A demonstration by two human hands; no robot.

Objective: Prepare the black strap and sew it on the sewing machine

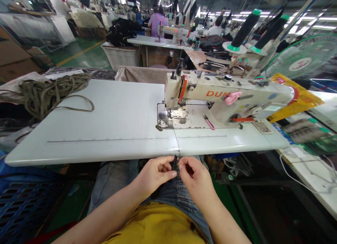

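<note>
My left hand (160, 172) is closed, pinching a small black strip (175, 162) between thumb and fingers just off the table's front edge, above my lap. Close beside it, my right hand (193, 172) is closed in a pinch at a dark thread (177, 140). The thread runs from the sewing machine (200, 93) over the table edge to my fingertips, which partly hide its end. Pink-handled thread snips (209, 122) lie on the machine bed, right of the needle area.
A tangled heap of olive webbing (55, 91) lies at the left of the white table (118, 114). A blue plastic basket (23, 202) stands at lower left. Black thread cones (244, 30) and a green fan (300, 63) are at right. Other people work farther back.
</note>
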